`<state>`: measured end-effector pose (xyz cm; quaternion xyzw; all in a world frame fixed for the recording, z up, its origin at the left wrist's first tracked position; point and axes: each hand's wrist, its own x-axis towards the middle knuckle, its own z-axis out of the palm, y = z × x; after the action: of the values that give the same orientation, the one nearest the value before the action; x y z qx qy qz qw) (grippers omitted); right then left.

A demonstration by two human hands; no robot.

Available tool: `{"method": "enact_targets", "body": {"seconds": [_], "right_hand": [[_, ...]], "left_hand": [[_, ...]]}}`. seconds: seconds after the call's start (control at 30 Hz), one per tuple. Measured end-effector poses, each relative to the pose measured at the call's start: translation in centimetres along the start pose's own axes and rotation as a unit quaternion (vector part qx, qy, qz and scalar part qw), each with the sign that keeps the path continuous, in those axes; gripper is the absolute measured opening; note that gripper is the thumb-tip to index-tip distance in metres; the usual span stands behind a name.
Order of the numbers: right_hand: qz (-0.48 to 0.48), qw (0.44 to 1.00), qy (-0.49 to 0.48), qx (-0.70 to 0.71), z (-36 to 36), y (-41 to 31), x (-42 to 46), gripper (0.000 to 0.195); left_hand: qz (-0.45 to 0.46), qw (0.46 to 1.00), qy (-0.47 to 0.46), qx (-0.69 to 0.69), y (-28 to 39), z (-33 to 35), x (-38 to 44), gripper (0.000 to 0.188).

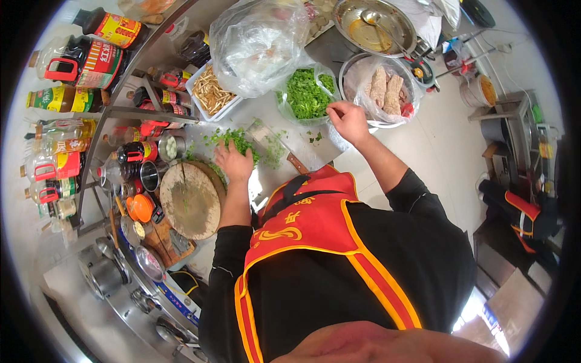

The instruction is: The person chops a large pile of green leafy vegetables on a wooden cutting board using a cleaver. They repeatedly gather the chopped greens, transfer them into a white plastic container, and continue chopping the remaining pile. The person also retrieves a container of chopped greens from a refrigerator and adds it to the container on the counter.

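Observation:
My left hand (234, 161) lies with its fingers spread on a loose heap of chopped green herbs (236, 137) on the metal worktop. At the right edge of a bag-lined bowl of chopped greens (308, 93) is my right hand (347, 119), fingers bent together; whether a scrap is pinched in them cannot be told. Between my hands a cleaver (272, 140) lies flat, bits of herb on and around its blade and its wooden handle towards me. A round wooden chopping block (190, 199) stands left of my left hand.
A white tub of sliced brown pieces (211, 93) and a large clear plastic bag (258, 45) stand at the back. A bag-lined basin holds meat rolls (385, 90), with a steel bowl and ladle (374, 29) behind. Sauce bottles (86, 61) fill the left shelves. A person (522, 208) is far right.

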<state>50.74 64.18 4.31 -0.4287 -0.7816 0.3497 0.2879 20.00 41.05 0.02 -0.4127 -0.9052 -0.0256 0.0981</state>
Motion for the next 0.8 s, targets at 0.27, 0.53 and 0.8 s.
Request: {"method": "enact_targets", "body": {"seconds": [0.27,0.53,0.8], "right_hand": [[0.027,0.967,-0.049,-0.247,0.7,-0.3,7.7,0.028],[0.032,0.977,-0.027,0.21,-1.6,-1.0,10.8,0.024],[0.17,0.943,-0.049,0.281,-2.4,-1.1,10.1,0.012]], "left_hand": [[0.082,0.964,-0.016,-0.252,15.1,-7.8,6.5,0.054],[-0.14,0.788,-0.138,-0.583,13.1,-7.4,11.9,0.028],[-0.247,0.755,-0.11,-0.597,9.7,-4.2,11.8,0.03]]}}
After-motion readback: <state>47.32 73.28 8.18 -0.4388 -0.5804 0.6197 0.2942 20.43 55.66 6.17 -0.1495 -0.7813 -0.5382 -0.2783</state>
